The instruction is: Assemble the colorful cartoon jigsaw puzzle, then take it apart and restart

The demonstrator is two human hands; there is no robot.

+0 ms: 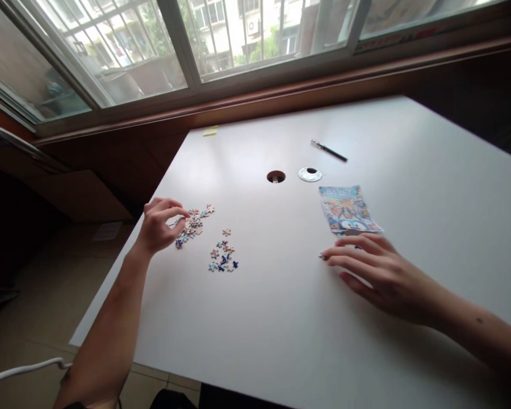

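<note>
On my feed, landmark is the round table hole. Left hand: left of hole, nearer the camera, fingers curled at the larger puzzle pile; I can't tell if it pinches a piece. Smaller pile: nearer than hole, slightly left. Right hand: right of hole, nearer, fingers loosely spread, fingertips at a small piece. Picture sheet also right of hole.

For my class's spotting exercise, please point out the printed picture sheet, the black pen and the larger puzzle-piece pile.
Picture sheet [347,208]: head view, on the middle of its printed face.
Black pen [333,153]: head view, on its dark barrel.
Larger puzzle-piece pile [194,226]: head view, on pieces near its middle.
</note>
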